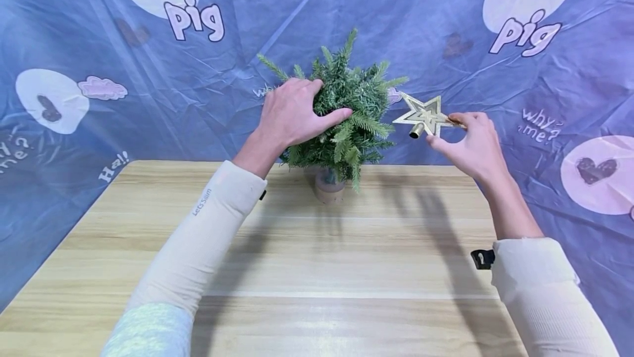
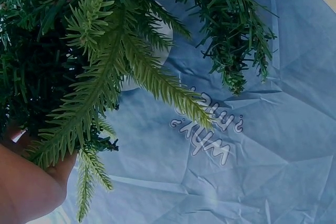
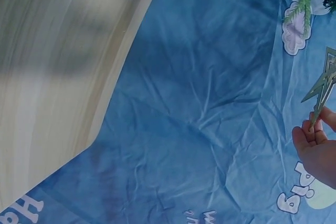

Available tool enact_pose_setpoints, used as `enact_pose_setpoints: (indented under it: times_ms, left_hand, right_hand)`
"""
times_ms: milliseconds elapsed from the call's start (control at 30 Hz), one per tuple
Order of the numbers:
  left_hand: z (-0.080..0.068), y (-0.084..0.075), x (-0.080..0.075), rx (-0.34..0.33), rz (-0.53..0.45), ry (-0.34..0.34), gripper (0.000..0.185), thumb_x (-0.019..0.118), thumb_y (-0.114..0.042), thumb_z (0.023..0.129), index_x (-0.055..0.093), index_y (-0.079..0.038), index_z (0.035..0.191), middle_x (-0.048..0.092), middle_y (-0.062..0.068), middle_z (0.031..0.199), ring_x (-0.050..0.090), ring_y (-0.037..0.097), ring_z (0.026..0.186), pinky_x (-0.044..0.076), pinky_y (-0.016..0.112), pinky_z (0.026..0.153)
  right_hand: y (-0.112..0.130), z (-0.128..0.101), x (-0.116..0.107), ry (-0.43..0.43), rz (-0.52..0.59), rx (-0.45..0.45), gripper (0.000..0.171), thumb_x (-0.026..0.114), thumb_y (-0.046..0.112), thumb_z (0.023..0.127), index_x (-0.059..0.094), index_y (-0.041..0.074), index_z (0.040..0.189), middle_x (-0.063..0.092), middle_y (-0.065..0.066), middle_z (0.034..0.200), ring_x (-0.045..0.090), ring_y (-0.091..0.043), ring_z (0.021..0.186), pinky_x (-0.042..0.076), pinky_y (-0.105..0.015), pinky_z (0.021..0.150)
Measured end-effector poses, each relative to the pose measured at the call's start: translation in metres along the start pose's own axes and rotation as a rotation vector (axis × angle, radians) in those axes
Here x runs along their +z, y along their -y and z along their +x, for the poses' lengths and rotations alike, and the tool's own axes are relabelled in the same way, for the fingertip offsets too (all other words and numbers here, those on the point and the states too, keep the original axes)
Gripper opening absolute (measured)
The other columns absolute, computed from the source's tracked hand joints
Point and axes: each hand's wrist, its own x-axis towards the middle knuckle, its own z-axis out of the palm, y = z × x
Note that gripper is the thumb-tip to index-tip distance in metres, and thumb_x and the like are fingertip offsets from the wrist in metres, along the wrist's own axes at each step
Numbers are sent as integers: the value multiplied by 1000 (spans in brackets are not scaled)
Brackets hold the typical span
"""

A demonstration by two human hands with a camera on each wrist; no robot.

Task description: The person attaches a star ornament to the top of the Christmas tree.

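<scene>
Pale sleeves point(image 1: 198, 247) stretched over the wooden table point(image 1: 317, 269) toward the small fir tree point(image 1: 346, 120) at its far edge. Fingers of the left hand point(image 1: 292, 112) wrapped into the branches — apparently to steady it — while the right hand point(image 1: 470, 142) pinched one point of a gold star topper point(image 1: 425, 116), held just beside the treetop with its socket tilted toward the tree.

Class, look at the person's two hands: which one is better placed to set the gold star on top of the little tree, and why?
Probably the right hand: it already pinches the gold star beside the tree, while the left hand grips the branches.
</scene>
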Motion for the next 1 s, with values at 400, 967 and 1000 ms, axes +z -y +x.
enact_pose_setpoints:
  times_ms: [400,967,1000]
  left_hand:
    - [1,0,-1,4,11,5,102,37,-91,82,51,-17,150,59,7,141,55,27,127,51,45,86]
    - [0,1,0,12,14,-5,102,38,-91,82,52,-16,150,59,7,141,55,27,127,52,45,86]
    - [0,1,0,12,14,-6,102,38,-91,82,52,-16,150,59,7,141,55,27,126,52,45,85]
  right_hand:
    - [17,3,-2,-49,10,68,76,72,46,86,55,-3,142,43,-28,138,37,-45,126,33,-57,97]
    - [44,9,-5,-82,49,52,77,71,47,86,54,-1,144,45,-24,140,38,-40,127,33,-55,98]
    - [45,10,-5,-85,52,50,77,71,47,86,54,-1,144,45,-24,140,38,-40,127,33,-55,98]
